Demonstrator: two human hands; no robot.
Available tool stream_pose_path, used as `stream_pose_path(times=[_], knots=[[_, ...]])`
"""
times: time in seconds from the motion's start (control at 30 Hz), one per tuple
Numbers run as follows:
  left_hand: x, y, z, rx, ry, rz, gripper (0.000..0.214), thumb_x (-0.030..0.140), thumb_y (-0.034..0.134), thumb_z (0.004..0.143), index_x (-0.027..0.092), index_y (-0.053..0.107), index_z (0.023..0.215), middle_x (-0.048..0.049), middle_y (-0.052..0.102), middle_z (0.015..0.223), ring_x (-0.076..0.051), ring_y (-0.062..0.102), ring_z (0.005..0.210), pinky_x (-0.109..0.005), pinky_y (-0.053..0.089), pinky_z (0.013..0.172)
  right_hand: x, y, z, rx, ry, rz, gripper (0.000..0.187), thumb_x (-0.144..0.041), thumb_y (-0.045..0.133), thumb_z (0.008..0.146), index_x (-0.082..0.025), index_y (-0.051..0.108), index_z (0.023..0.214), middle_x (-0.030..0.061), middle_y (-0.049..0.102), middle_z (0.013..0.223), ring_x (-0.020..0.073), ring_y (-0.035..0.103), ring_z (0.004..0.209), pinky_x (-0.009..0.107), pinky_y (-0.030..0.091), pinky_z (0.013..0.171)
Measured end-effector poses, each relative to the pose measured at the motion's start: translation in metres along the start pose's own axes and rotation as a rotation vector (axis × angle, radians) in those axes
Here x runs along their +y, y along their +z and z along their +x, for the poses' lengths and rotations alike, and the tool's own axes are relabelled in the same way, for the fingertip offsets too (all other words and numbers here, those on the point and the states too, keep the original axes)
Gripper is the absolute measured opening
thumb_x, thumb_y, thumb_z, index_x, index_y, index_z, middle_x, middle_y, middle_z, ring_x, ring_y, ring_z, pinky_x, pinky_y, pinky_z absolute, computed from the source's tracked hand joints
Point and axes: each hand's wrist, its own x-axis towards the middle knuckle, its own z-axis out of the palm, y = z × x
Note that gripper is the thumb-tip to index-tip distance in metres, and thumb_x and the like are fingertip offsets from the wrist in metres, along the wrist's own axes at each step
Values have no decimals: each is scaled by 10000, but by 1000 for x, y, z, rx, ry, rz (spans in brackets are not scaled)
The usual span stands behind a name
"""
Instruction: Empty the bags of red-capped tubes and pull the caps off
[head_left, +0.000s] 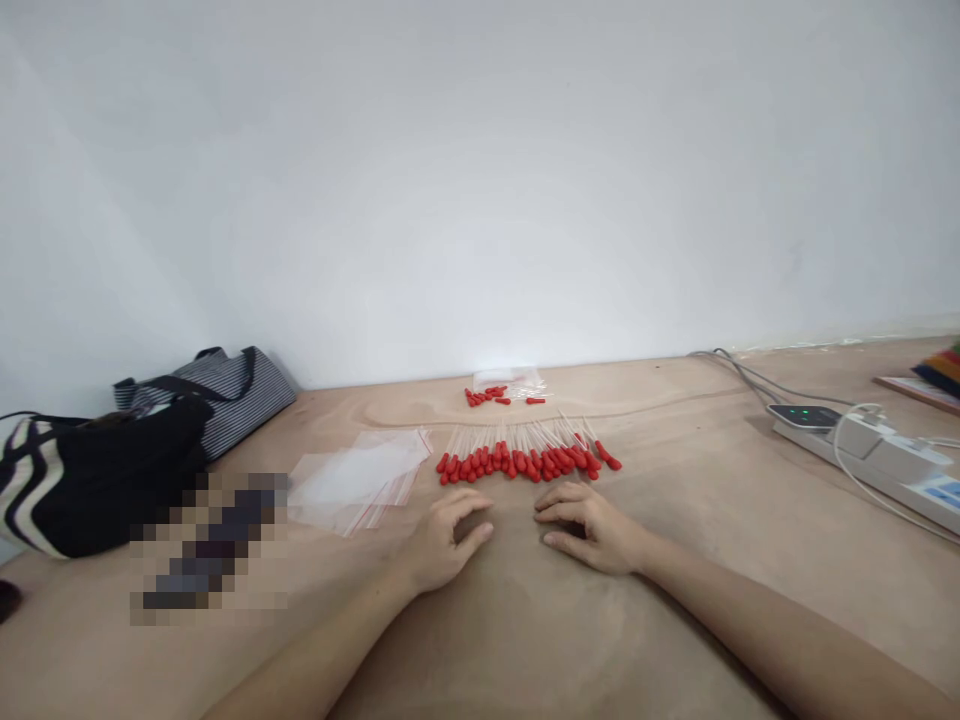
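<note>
A row of several clear droppers with red bulbs [525, 455] lies on the wooden table [675, 560] in front of me. Just short of that row, my left hand [442, 540] rests palm down with its fingers loosely curved and nothing in it. My right hand [592, 530] rests the same way beside it, fingers apart and empty. Farther back, loose red bulbs [495, 396] lie beside a small clear bag [510, 378]. A stack of clear zip bags [360, 480] lies left of the droppers.
A striped bag [232, 390] and a black-and-white bag [82, 480] sit at the left by the wall. A white power strip [877, 455] with cables lies at the right. Coloured items [941, 375] sit at the far right edge.
</note>
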Motion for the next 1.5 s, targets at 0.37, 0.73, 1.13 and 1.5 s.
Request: stream_pose_path(times=[0.37,0.73,1.13,1.5], knots=[[-10,20,72,228,-86,437,166,263,515,762,187,625,859,-70,644,856,-234,544,844,-395,359,807,2,1,2,69,-52,-54,160,-242,493,805,-208,618,900,49,619,881,151,563,837,300,447,746],[-3,5,41,535,-113,279,167,232,483,774,170,634,808,-48,658,779,-188,582,769,-324,430,748,3,3,1,192,-105,-120,157,-219,472,808,-217,615,873,43,621,833,152,547,783,312,431,715],[20,8,2,184,196,-97,133,241,499,796,191,620,818,-47,656,768,-159,583,754,-318,447,730,-13,10,8,332,-143,-426,198,-290,470,834,-264,607,974,14,640,725,155,535,752,409,263,861],[16,22,6,68,68,-3,151,251,473,819,180,606,806,-14,616,711,-129,558,647,-245,426,617,-16,23,19,254,-128,-405,228,-259,417,860,-213,640,850,-7,589,600,100,478,567,303,221,657]])
